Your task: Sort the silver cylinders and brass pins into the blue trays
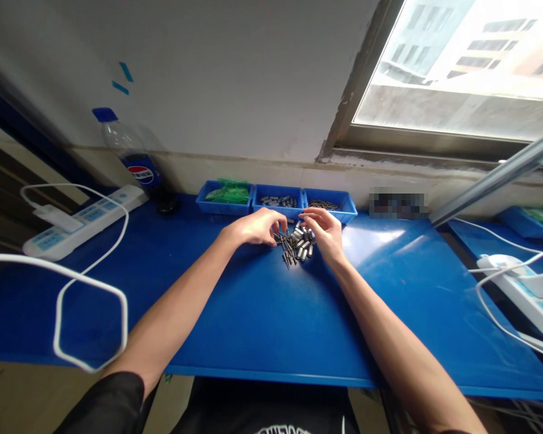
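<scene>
A small pile of loose metal parts lies on the blue tabletop between my hands. Dark, thin pointed pins (289,256) make up its left side, and short silvery cylinders (304,248) its right side. My left hand (259,228) is at the pile's left edge, fingers curved down beside the pins, thumb and forefinger apart. Over the upper right of the pile, my right hand (326,234) has thumb and forefinger pinched together; what is between the tips is too small to make out.
Behind the pile stand three blue bins, holding green plastic bags (228,193), grey cylinders (278,201) and dark pins (323,205). A cola bottle (138,163) and a power strip (90,220) with a looping white cable (125,301) are leftward. Another power strip (525,289) is rightward.
</scene>
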A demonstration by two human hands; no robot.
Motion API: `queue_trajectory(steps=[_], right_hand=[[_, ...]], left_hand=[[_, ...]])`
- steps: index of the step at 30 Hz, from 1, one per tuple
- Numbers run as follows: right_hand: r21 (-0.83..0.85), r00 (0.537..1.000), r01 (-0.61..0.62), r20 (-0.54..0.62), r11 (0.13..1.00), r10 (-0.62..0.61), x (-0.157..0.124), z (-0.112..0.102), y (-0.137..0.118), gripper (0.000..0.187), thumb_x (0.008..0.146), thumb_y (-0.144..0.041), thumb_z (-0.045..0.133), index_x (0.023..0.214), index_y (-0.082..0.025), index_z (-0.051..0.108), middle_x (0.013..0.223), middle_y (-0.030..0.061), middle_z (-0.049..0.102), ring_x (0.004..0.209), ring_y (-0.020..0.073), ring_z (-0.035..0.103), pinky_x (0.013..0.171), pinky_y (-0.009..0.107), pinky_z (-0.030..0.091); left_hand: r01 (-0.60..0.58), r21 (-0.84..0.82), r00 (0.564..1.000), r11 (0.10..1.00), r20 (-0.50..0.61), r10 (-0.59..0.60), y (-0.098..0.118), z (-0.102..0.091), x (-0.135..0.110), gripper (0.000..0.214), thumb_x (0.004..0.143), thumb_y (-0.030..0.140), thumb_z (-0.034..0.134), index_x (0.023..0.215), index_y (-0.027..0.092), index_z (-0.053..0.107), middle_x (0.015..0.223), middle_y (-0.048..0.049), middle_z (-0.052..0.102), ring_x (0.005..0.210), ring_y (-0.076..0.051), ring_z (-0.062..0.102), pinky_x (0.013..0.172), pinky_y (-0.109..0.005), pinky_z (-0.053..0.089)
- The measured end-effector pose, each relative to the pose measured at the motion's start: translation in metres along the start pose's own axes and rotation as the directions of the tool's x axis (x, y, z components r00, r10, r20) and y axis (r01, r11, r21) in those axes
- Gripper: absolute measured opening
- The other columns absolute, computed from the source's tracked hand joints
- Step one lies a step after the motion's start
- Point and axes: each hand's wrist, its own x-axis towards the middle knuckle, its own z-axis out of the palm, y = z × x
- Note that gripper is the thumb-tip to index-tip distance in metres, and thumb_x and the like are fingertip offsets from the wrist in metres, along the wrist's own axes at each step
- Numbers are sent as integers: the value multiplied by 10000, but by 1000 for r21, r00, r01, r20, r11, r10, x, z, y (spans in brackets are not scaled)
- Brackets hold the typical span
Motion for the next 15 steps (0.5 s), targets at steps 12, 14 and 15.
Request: queue_trajectory(steps=[12,14,15], right_hand=[[-82,984,-66,158,994,79,-5,2,4,315,849,-513,762,979,-227,778,809,38,771,709,205,706,660,330,548],[-13,977,-125,171,992,126,-3,1,6,308,811,-515,801,915,-224,788,829,43,782,709,208,709,665,337,558],[12,974,-150,173,989,145,-2,0,6,302,794,-508,819,894,-225,792,833,43,786,707,207,709,669,339,562]], left_hand=[[-145,-444,977,884,-206,57,-5,-9,1,352,710,242,849,1013,132,705,897,-73,749,811,-190,756,769,-300,643],[-156,-454,966,877,-257,39,-6,-4,3,326,716,243,855,982,137,700,913,-76,753,820,-194,763,772,-296,644],[-161,-462,962,872,-270,34,-6,-2,4,315,718,243,858,967,139,696,935,-80,755,830,-195,767,776,-291,643]])
